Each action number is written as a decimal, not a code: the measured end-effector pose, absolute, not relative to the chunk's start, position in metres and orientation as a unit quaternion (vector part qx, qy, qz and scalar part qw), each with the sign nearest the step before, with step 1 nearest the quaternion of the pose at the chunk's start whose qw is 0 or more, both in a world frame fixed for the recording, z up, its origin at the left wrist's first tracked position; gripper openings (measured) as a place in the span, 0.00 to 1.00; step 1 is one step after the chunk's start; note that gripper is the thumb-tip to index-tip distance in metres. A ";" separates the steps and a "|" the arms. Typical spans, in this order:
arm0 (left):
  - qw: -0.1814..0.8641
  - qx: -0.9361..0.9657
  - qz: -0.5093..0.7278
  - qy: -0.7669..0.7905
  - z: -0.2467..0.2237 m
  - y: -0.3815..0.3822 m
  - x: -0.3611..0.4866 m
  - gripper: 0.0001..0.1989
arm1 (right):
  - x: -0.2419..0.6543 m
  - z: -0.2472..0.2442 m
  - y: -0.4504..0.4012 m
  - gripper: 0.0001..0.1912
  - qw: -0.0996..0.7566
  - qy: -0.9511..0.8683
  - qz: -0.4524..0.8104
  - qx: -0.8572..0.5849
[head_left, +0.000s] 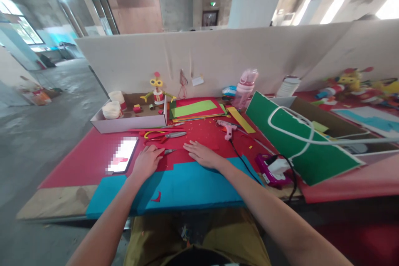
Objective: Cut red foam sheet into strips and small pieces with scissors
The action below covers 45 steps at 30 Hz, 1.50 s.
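My left hand (148, 161) rests on the red-covered table with its fingers closed over a tool with a red handle. A short grey pointed blade (170, 151) sticks out to the right beyond the fingertips; the rest is hidden, so I cannot tell its exact kind. My right hand (202, 154) lies flat on a piece of red paper (212, 143), fingers stretched out. Under both forearms spreads a blue sheet (193, 185) with a red scrap (156, 197) on it. Just beyond my left hand are scissors (174, 135), and left of it lies a phone (123, 156).
A pink glue gun (227, 128) and its cord lie right, near a purple power strip (272, 170). A leaning green board (296, 145) stands farther right. Behind are coloured paper sheets (196, 109), a box (127, 124) with cups, a yellow-headed figure (158, 93) and a pink bottle (245, 89).
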State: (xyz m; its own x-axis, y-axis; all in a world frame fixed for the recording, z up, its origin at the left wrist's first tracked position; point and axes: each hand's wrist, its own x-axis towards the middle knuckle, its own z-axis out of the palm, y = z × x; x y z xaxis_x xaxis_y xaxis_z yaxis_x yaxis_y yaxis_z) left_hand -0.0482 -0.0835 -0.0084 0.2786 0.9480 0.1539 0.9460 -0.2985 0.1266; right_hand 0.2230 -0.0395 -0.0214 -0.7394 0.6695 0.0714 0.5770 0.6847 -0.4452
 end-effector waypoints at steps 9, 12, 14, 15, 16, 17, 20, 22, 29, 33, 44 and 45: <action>0.005 0.803 0.094 0.588 -0.006 -0.082 -0.041 0.19 | 0.229 -0.022 -0.044 0.28 0.092 -0.913 0.182 -0.352; 0.011 0.804 0.095 0.587 -0.007 -0.082 -0.040 0.18 | 0.228 -0.023 -0.043 0.28 0.094 -0.914 0.181 -0.350; 0.008 0.805 0.096 0.586 -0.007 -0.081 -0.037 0.19 | 0.229 -0.024 -0.043 0.28 0.094 -0.913 0.181 -0.354; 0.006 0.805 0.094 0.585 -0.007 -0.081 -0.035 0.19 | 0.229 -0.024 -0.043 0.28 0.096 -0.911 0.182 -0.356; 0.005 0.806 0.092 0.584 -0.006 -0.081 -0.034 0.19 | 0.229 -0.025 -0.043 0.28 0.098 -0.910 0.183 -0.358; 0.006 0.808 0.091 0.582 -0.005 -0.082 -0.032 0.19 | 0.229 -0.026 -0.043 0.28 0.101 -0.910 0.185 -0.358; 0.012 0.810 0.095 0.578 -0.003 -0.083 -0.029 0.19 | 0.230 -0.029 -0.042 0.28 0.108 -0.911 0.189 -0.351; 0.012 0.811 0.096 0.577 -0.003 -0.083 -0.027 0.19 | 0.230 -0.031 -0.041 0.28 0.112 -0.911 0.187 -0.350; 0.018 0.815 0.097 0.570 -0.006 -0.083 -0.020 0.19 | 0.228 -0.035 -0.041 0.29 0.117 -0.911 0.178 -0.353; 0.022 0.815 0.099 0.570 -0.006 -0.087 -0.019 0.19 | 0.229 -0.030 -0.041 0.30 0.127 -0.905 0.199 -0.355; 0.012 0.800 0.084 0.594 -0.002 -0.086 -0.028 0.19 | 0.261 -0.037 -0.036 0.30 0.206 -0.879 0.247 -0.352; 0.009 0.800 0.081 0.595 -0.002 -0.086 -0.028 0.19 | 0.261 -0.039 -0.036 0.29 0.207 -0.881 0.243 -0.350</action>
State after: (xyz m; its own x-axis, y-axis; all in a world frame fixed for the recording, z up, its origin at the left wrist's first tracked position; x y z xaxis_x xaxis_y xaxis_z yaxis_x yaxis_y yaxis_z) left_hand -0.0282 -0.0859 -0.0020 0.2788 0.9529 0.1195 0.9499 -0.2919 0.1114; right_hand 0.2607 -0.0357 -0.0388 -0.6696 0.7166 0.1954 0.5147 0.6374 -0.5734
